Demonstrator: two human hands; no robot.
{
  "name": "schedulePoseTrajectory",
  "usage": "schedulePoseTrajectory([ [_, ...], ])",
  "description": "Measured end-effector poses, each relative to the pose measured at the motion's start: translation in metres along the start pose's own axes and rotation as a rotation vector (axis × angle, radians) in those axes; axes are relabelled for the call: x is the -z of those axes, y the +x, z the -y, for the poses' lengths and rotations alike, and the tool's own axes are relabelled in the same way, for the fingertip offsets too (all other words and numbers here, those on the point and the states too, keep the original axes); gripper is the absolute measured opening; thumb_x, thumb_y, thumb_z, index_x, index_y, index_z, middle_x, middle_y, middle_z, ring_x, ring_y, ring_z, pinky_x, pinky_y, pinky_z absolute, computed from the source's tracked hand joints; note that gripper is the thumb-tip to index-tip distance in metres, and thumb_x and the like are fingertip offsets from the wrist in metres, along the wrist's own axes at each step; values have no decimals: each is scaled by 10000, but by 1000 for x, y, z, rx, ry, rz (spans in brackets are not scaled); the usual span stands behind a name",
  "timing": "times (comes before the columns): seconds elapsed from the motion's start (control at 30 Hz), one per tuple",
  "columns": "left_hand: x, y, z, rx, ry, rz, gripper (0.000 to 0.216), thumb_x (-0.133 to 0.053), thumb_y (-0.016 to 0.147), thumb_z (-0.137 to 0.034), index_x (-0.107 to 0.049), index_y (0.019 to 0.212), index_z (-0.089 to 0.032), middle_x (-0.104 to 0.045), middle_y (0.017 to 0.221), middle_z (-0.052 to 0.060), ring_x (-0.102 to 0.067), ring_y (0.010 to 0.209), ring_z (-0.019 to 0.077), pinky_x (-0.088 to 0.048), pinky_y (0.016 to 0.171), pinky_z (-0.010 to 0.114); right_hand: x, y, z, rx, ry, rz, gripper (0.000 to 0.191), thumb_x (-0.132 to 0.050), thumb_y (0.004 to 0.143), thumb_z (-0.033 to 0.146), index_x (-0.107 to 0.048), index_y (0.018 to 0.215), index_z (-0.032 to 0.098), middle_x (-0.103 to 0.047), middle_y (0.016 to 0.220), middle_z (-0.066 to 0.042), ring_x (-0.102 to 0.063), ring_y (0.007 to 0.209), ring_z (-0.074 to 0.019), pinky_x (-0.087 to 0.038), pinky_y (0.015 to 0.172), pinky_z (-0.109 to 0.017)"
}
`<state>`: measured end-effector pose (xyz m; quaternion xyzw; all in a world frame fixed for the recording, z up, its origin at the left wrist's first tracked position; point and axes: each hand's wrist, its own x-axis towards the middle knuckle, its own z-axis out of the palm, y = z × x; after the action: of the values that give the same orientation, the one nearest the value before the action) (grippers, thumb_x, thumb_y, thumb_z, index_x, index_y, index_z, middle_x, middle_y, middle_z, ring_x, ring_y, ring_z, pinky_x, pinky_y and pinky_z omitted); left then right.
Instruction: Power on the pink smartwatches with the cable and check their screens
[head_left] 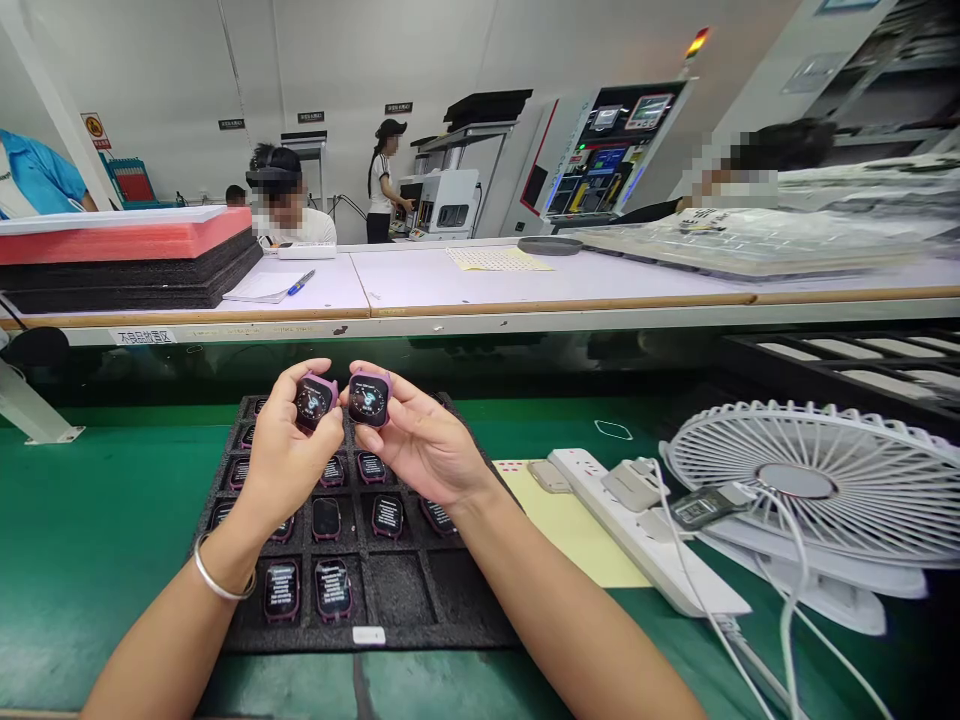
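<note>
Over the black foam tray [300, 637], my left hand [289, 455] pinches a purple-framed smartwatch [313, 402] between thumb and fingers, and my right hand [431, 445] grips a second smartwatch [368, 400] just beside it, both lit dials facing me. More watches [334, 588] sit in the tray's compartments. Right of the tray are a white power strip [664, 558] on yellow paper [555, 535] and a white fan [795, 481].

2 sq. purple watches [368, 400], both lit, side-by-side
</note>
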<state>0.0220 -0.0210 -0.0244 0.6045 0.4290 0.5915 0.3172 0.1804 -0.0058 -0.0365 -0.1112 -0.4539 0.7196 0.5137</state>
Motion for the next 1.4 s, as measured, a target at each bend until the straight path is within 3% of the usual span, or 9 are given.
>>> schedulePoseTrajectory([
  [0.93,-1,0,-3,6,-30,9,530,-683,708,-314,-594,1210,-170,-655,928,28,-630,770,149,-502,665,260,2,-1,0,5,-35,-1,427,-820,785,364,-709,1186,268,-709,1006,-42,-504,651,-123,-460,671,-314],
  [1.13,1,-2,-5,-11,-4,32,461,-698,721,-301,-629,1160,-176,-645,882,11,-602,727,134,-482,651,251,5,-2,0,-8,-10,31,442,-856,757,362,-733,1166,248,-724,994,-31,-510,616,-97,-461,622,-272],
  [1.27,2,0,-2,52,-65,26,491,-735,708,-275,-637,1180,-185,-658,932,20,-597,751,130,-478,661,244,6,0,3,-15,-18,6,435,-835,782,322,-711,1190,236,-745,1004,-37,-564,642,-107,-502,655,-276],
  [1.4,2,10,2,276,-310,-2,528,-793,682,-245,-623,1176,-167,-672,933,16,-563,664,85,-471,609,209,12,5,6,-75,-39,-116,351,-710,894,310,-645,1227,219,-770,1024,-70,-661,726,-145,-543,721,-310],
])
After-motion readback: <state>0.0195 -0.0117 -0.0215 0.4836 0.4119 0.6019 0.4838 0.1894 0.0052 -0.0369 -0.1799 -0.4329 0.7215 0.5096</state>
